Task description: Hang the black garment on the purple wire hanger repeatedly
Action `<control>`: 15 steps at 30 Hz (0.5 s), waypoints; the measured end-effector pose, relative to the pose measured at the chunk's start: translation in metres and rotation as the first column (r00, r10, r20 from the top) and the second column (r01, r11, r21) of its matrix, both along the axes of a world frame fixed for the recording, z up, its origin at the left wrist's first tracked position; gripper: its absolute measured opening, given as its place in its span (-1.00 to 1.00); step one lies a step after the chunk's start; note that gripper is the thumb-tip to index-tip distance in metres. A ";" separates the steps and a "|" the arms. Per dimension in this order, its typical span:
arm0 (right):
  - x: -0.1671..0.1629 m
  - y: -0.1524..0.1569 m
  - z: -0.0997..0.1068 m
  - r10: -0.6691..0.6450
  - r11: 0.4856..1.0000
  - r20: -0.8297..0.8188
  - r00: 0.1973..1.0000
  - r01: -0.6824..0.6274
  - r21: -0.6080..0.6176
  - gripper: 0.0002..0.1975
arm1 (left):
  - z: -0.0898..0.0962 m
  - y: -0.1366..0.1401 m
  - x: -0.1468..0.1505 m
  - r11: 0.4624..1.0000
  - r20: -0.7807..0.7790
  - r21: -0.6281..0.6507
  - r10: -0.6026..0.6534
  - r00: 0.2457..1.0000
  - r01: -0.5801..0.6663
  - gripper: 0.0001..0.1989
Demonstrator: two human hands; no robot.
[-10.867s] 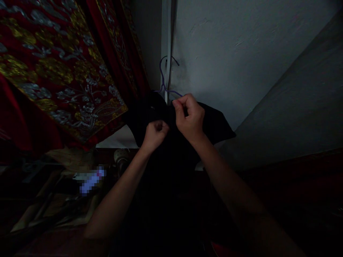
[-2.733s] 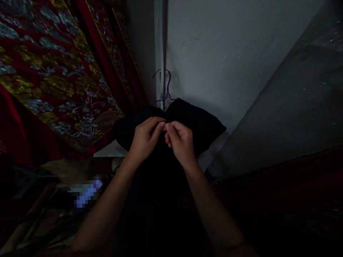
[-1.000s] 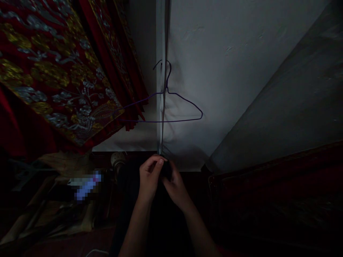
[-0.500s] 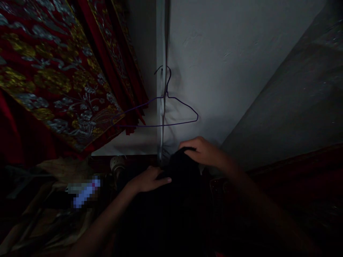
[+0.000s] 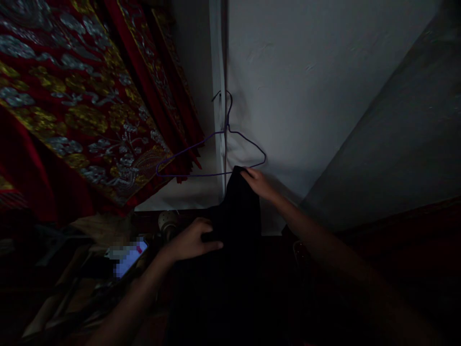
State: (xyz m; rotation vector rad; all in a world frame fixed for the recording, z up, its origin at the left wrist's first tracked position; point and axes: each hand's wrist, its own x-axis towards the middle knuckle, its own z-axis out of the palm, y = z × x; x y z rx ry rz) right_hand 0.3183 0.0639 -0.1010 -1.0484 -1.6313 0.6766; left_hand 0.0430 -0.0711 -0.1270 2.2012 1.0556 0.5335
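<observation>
A black garment point(image 5: 237, 216) hangs down from both of my hands; its exact kind is too dark to tell. My right hand point(image 5: 257, 182) is closed on its top edge and holds that corner raised, by the lower bar of a purple wire hanger point(image 5: 201, 175). Lower and to the left, my left hand point(image 5: 196, 239) grips the cloth, with the thumb lying over it. The hanger hangs by its hook at a narrow pale post and carries nothing. Below the hands the garment fades into the dark.
Red cloth with gold and silver embroidery point(image 5: 90, 115) hangs at the left. Behind the hanger stand a pale wall point(image 5: 306, 86) and a narrow upright post point(image 5: 222, 57). A lit phone screen point(image 5: 131, 259), partly blurred out, is at the lower left among dim clutter.
My right hand has raised its corner of the black garment up and a little left, to the hanger's lower bar. My left hand has shifted slightly left, still on the cloth.
</observation>
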 end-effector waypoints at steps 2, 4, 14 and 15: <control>0.011 -0.006 -0.008 -0.007 0.999 0.007 1.000 0.007 0.031 -0.74 | -0.005 -0.007 -0.006 0.999 -0.048 0.036 0.021 0.999 -0.019 -0.69; 0.029 -0.016 -0.005 0.001 0.997 0.052 0.999 -0.005 0.082 -0.73 | -0.006 -0.005 -0.016 0.998 -0.077 0.008 0.070 0.995 -0.070 -0.72; 0.065 -0.058 0.042 -0.104 0.973 0.298 0.949 0.035 0.229 -0.79 | 0.026 0.043 -0.045 0.892 -0.080 0.245 0.408 0.909 -0.379 -0.84; 0.064 -0.059 0.043 -0.118 0.971 0.301 0.946 0.046 0.236 -0.79 | 0.035 0.048 -0.047 0.881 -0.091 0.309 0.403 0.911 -0.359 -0.85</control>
